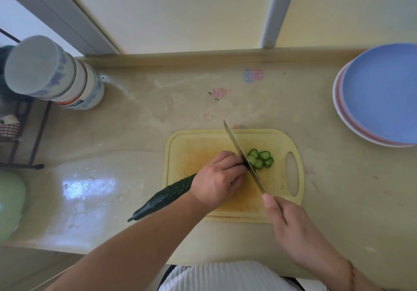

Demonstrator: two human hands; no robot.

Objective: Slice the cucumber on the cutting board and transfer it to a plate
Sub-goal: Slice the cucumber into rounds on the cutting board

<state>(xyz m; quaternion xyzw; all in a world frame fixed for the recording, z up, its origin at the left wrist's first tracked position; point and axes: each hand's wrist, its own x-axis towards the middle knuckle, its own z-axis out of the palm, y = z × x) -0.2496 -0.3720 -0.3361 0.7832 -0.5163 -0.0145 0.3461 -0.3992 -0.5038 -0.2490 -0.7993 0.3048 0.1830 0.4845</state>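
Pale, stained counter (pixel 140 132) fills the view, backed on the far side by a cream wall and a window frame. On it, near the middle, lies a yellow board (pixel 187 153) with an oval handle hole at its right end.

A dark green cucumber (pixel 164 197) lies slantwise, its stem end hanging off the board's left edge over the counter, its cut end on the board. The left hand (pixel 217 179) covers the middle and cut end, fingers curled down over it and pressing it to the board; the fingertips are hidden behind the knuckles, so the cut face cannot be seen. The forearm also crosses in front of part of the cucumber.

The right hand (pixel 291 227) grips the handle of a knife (pixel 241 153), with the forefinger laid along the top; the handle itself is wholly hidden inside the fist. The blade runs from near right to far left, its edge down against the left hand's knuckles and its tip reaching past the board's far edge. Whether the edge is in the cucumber cannot be told.

Just right of the blade, a few slices (pixel 260 158) lie overlapping on the board, some partly tucked behind the blade.

At the far right stand stacked plates (pixel 383 92), blue on top, cut off by the frame. At the far left a stack of bowls (pixel 56 74) rises upside down. A green object (pixel 10 202), cut off at the left edge, is too blurred to name. A ribbed white garment (pixel 225 277) shows at the near edge.
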